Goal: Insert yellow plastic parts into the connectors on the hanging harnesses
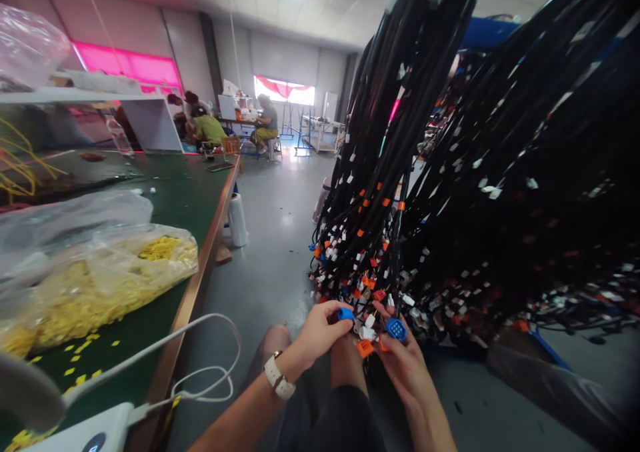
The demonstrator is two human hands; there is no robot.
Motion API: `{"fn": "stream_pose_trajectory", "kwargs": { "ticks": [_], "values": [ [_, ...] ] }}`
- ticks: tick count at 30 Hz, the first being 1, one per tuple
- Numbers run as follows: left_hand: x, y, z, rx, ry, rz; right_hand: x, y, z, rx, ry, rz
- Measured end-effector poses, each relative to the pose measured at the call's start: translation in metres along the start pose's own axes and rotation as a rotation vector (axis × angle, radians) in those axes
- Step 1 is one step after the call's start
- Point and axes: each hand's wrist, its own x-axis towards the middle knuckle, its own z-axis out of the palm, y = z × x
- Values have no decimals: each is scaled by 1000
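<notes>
Below the hanging bundles of long black cables (400, 105), over the person's lap, the left hand (317, 332) has its fingers pinched on a small blue plastic piece (345, 314). The right hand (406, 359) has its fingers grasping a blue plastic connector with a grid of openings on its face (396, 330). The two blue parts are apart, so work on this connector looks under way rather than finished. Just beside the connector hang a white plastic connector (367, 333) and an orange plastic connector (365, 349); whether they are finished cannot be told. Many more cable ends hang outside the hands' grasp, their state too small to judge.
</notes>
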Motion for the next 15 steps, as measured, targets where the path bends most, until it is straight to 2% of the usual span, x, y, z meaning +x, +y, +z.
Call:
{"fn": "stream_pose_trajectory", "kwargs": {
  "ticks": [3,6,9,12,15],
  "values": [
    [-3,5,3,147,0,132,1,2,6,-77,12,-3],
    [-10,14,5,395,-5,252,2,3,11,-157,-17,-48],
    [-17,19,8,564,-61,350,2,5,11,-212,-42,-81],
    [-19,18,11,656,-89,398,2,6,9,-228,-64,-71],
    [-19,17,14,690,-23,382,3,7,8,-217,-84,-71]
  ]
}}
